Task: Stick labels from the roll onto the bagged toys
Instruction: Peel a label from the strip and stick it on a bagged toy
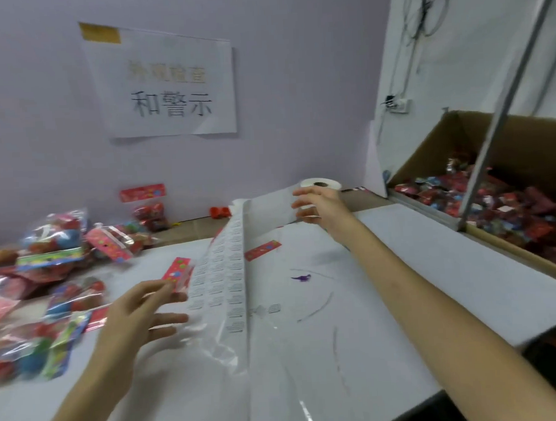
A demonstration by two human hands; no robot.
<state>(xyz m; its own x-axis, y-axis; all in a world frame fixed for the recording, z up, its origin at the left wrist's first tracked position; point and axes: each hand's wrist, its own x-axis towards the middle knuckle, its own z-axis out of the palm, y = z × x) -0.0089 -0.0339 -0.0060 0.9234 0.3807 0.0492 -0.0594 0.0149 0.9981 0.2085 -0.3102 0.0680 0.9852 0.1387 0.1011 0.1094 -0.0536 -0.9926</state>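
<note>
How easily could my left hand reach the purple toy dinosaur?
Probably not directly: the label strip rises between the left hand and the purple toy dinosaur, and that hand pinches a red header card.

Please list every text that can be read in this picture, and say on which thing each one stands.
"和警示": black, lower line of the paper sign on the wall.
Upper line of the sign: pale and blurred, not readable.
The labels off the roll: too small to read.
The red cards on the bags: print blurred, not readable.
</note>
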